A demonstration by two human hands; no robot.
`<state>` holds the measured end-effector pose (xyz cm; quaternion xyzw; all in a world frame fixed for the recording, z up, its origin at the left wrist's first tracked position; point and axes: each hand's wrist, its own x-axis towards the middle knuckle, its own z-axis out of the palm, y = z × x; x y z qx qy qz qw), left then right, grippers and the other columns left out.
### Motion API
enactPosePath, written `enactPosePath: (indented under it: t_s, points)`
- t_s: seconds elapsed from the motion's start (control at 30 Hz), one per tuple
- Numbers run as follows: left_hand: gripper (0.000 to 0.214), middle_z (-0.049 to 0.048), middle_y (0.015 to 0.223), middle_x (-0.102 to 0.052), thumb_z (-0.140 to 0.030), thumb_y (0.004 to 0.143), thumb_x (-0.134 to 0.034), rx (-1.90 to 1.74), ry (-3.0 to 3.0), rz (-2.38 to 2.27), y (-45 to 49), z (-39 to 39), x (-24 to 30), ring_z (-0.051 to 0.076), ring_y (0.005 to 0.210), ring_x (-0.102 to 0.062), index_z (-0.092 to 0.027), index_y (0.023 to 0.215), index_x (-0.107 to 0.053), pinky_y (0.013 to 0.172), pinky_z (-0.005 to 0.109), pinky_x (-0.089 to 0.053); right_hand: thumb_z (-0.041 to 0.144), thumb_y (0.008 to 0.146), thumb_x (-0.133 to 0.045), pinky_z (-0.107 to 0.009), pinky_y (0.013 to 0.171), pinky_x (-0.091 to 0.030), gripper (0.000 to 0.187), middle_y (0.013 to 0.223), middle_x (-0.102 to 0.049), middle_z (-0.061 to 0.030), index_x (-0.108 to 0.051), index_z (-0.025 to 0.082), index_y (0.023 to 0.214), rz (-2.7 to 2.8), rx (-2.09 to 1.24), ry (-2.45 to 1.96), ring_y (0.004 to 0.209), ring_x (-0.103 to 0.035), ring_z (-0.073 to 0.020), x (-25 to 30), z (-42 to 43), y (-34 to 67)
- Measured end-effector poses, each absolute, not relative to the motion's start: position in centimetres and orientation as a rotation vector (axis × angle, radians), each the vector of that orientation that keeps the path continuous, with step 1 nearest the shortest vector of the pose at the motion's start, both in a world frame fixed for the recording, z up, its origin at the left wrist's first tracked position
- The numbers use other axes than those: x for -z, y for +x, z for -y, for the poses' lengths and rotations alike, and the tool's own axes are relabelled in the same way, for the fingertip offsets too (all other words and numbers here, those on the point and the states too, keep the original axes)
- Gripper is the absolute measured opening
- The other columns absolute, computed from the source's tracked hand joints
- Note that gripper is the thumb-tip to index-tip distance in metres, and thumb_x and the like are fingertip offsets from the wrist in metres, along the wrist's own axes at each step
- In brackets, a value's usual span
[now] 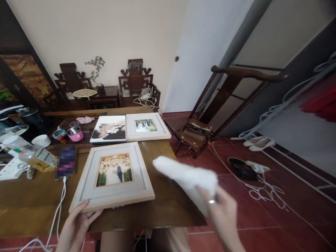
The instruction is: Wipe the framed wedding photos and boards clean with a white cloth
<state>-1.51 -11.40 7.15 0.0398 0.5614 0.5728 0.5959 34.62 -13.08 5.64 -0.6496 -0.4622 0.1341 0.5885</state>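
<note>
My left hand [78, 224] grips the near left corner of a picture frame [148, 175], thumb on its front edge and fingers beneath. The pale wooden frame has a white mat around a wedding photo [114, 169] and sits tilted, its near edge raised off the wooden table [157, 217]. To the right, my right hand [222, 210], wearing a ring, is closed around a white cloth [189, 178], blurred by motion. The cloth hangs over the table's right edge, apart from the frame.
Behind lie a second picture frame [165, 130] and a photo album [119, 135]. On the left stand a bottle of yellow liquid [34, 157], a pink cup [76, 134] and a charging phone [65, 162] with a white cable [61, 199]. A wooden chair [215, 101] holding a brown bag [194, 136] stands right.
</note>
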Motion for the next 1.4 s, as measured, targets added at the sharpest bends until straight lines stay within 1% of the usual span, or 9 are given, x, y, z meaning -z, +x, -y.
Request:
enactPosePath:
  t_s: [0.1, 0.23, 0.43, 0.63, 0.9, 1.0, 1.13, 1.27, 1.4]
  points:
    - [0.014, 0.007, 0.082, -0.073, 0.001, 0.067, -0.059, -1.334, 0.096, -1.307, -1.5, 11.6, -7.1, 0.025, 0.075, -0.071, -0.013, 0.068, -0.063, 0.078, 0.052, -0.057, 0.046, 0.072, -0.063, -0.035, 0.057, -0.052, 0.032, 0.074, -0.069, -0.008, -0.065, 0.015, 0.081, 0.741, -0.639, -1.448, 0.066, -0.064, -0.0247, -7.7, 10.9, 36.7]
    - [0.014, 0.0063, 0.077, -0.074, 0.0, 0.065, -0.062, -1.342, 0.151, -1.318, -1.4, 12.1, -7.1, 0.028, 0.077, -0.072, -0.013, 0.066, -0.065, 0.079, 0.053, -0.056, 0.05, 0.068, -0.068, -0.028, 0.047, -0.044, 0.036, 0.057, -0.06, -0.0021, -0.059, 0.017, 0.061, 0.868, -0.811, -1.465, 0.053, -0.055, -0.019, -9.7, 8.5, 37.3]
    - [0.016, 0.0113, 0.079, -0.075, -0.002, 0.063, -0.068, -1.282, 0.228, -1.321, -0.6, 12.8, -7.5, 0.033, 0.082, -0.071, -0.01, 0.077, -0.07, 0.08, 0.049, -0.057, 0.053, 0.073, -0.06, -0.029, 0.06, -0.048, 0.036, 0.074, -0.066, -0.0032, -0.063, 0.017, 0.07, 1.294, -0.673, -1.48, 0.069, -0.059, -0.0215, -10.0, 5.7, 37.8]
    - [0.039, 0.0156, 0.086, -0.074, -0.004, 0.062, -0.074, -1.287, 0.322, -1.378, 0.3, 13.4, -7.7, 0.034, 0.08, -0.071, -0.007, 0.1, -0.067, 0.076, 0.044, -0.06, 0.046, 0.06, -0.072, -0.038, 0.078, -0.048, 0.048, 0.095, -0.065, -0.0084, -0.059, 0.017, 0.097, 1.649, -0.503, -1.448, 0.084, -0.06, -0.0249, -9.1, 2.7, 38.9]
    - [0.051, 0.0123, 0.102, -0.072, -0.006, 0.063, -0.077, -1.268, 0.422, -1.272, -1.1, 13.3, -6.2, 0.029, 0.096, -0.068, -0.014, 0.111, -0.062, 0.08, 0.04, -0.059, 0.045, 0.064, -0.07, -0.031, 0.063, -0.048, 0.043, 0.094, -0.065, -0.0065, -0.06, 0.021, 0.099, 1.184, -0.555, -1.421, 0.076, -0.06, -0.0218, -11.7, 6.4, 35.2]
    - [0.05, 0.0143, 0.104, -0.071, -0.01, 0.062, -0.079, -1.195, 0.442, -1.233, -1.6, 13.3, -6.2, 0.03, 0.097, -0.067, -0.011, 0.109, -0.063, 0.08, 0.039, -0.059, 0.045, 0.071, -0.065, -0.029, 0.056, -0.043, 0.031, 0.076, -0.061, -0.0038, -0.061, 0.019, 0.088, 1.182, -0.333, -1.524, 0.064, -0.054, -0.0184, -11.6, 7.9, 34.8]
    - [0.051, 0.0153, 0.11, -0.068, -0.016, 0.06, -0.081, -1.09, 0.517, -1.232, -1.7, 12.9, -6.0, 0.03, 0.104, -0.064, -0.011, 0.108, -0.063, 0.085, 0.037, -0.057, 0.031, 0.08, -0.053, -0.03, 0.052, -0.038, 0.016, 0.06, -0.048, -0.0022, -0.05, 0.021, 0.068, 1.386, 0.363, -1.579, 0.055, -0.046, -0.017, -10.6, 8.4, 35.4]
    - [0.055, 0.0132, 0.114, -0.067, -0.027, 0.059, -0.082, -0.94, 0.706, -1.226, -1.7, 12.1, -5.7, 0.027, 0.106, -0.064, -0.013, 0.108, -0.062, 0.087, 0.033, -0.055, 0.008, 0.072, -0.046, -0.038, 0.073, -0.05, 0.015, 0.095, -0.064, -0.0143, -0.055, 0.02, 0.076, 1.895, 0.602, -1.294, 0.09, -0.06, -0.0269, -8.5, 7.2, 33.4]
    - [0.052, 0.0107, 0.092, -0.073, -0.045, 0.062, -0.077, -0.604, 1.057, -1.32, -3.0, 11.0, -6.0, 0.024, 0.079, -0.071, -0.012, 0.101, -0.063, 0.069, 0.03, -0.057, -0.004, 0.061, -0.042, -0.052, 0.105, -0.033, 0.044, 0.124, -0.058, -0.0139, -0.06, 0.018, 0.095, 2.233, 0.325, -1.142, 0.125, -0.044, -0.0281, -5.2, 6.3, 29.7]
